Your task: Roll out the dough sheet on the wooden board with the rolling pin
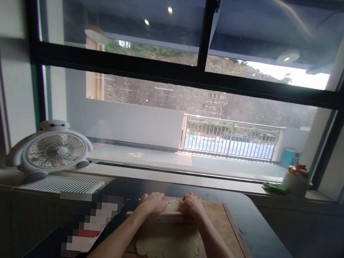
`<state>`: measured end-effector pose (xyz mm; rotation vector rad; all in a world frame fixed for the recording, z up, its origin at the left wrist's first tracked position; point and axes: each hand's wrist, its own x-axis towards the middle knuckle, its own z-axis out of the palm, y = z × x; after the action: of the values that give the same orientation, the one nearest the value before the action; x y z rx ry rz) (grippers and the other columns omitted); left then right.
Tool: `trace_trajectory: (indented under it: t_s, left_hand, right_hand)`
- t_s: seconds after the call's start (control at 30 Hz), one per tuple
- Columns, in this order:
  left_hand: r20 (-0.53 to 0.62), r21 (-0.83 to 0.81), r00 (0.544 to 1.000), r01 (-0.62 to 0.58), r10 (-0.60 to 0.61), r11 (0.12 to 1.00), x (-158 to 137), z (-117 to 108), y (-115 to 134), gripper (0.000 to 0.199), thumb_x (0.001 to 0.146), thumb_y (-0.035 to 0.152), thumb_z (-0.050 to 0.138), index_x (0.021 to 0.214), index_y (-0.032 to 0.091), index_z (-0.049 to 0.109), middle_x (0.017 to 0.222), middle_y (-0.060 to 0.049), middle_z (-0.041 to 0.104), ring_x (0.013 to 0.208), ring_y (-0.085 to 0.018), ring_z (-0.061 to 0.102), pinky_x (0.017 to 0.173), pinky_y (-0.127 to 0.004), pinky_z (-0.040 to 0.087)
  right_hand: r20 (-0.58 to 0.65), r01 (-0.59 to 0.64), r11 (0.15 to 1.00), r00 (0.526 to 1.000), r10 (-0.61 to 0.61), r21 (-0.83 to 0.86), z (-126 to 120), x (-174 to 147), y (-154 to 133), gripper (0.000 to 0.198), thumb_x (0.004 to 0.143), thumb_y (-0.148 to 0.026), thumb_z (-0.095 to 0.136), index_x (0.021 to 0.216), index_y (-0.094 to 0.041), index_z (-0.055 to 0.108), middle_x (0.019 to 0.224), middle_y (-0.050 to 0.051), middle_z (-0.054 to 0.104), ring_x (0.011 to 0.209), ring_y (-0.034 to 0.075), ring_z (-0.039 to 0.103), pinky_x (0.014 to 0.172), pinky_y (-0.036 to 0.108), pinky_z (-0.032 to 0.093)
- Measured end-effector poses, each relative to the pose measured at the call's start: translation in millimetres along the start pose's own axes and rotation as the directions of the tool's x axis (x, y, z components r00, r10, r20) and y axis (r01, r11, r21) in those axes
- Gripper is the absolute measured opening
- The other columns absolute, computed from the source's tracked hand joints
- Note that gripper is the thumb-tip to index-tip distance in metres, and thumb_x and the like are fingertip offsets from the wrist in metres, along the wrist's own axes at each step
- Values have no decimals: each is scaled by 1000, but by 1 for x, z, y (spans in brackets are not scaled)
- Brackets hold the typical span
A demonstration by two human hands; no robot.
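While both press downward:
Hands: left hand [152,203] and right hand [192,205] lie palms-down, fingers loosely curled over the rolling pin [164,215].
Dough [167,249]: flattened sheet under the pin, nearer than the hands.
Board [229,230]: wooden, beneath dough, on dark surface [264,241].
Fan [52,148]: far left of hands.

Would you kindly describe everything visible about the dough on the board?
The dough is a pale, cream-coloured sheet, rolled flat and roughly round, with ragged, cracked edges. It lies on a wooden board. A rolling pin presses across its far part, with the left hand and right hand on top.
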<state>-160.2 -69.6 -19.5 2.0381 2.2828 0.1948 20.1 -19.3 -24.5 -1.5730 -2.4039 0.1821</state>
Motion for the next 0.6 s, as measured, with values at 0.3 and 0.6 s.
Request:
trace_trajectory:
  t_s: [0.3, 0.6]
  left_hand:
    - [11, -9, 1000, -10, 10, 1000, -3, -2, 8, 48, 75, 46, 34, 111, 24, 56, 119, -10, 56, 112, -29, 48, 92, -50, 32]
    - [147, 0, 989, 12, -12, 1000, -19, -3, 12, 62, 78, 52, 27, 133, 25, 34, 144, -6, 24, 132, -28, 19, 102, -55, 16]
  right_hand:
    - [-60, -9, 1000, 998, 10, 10, -3, -15, 3, 31, 78, -33, 40, 88, -17, 65, 98, 12, 61, 93, 27, 55, 81, 41, 37]
    - [-109, -14, 998, 994, 20, 59, -11, -42, 1, 34, 81, -34, 35, 86, -20, 65, 99, 9, 61, 93, 24, 53, 79, 35, 37]
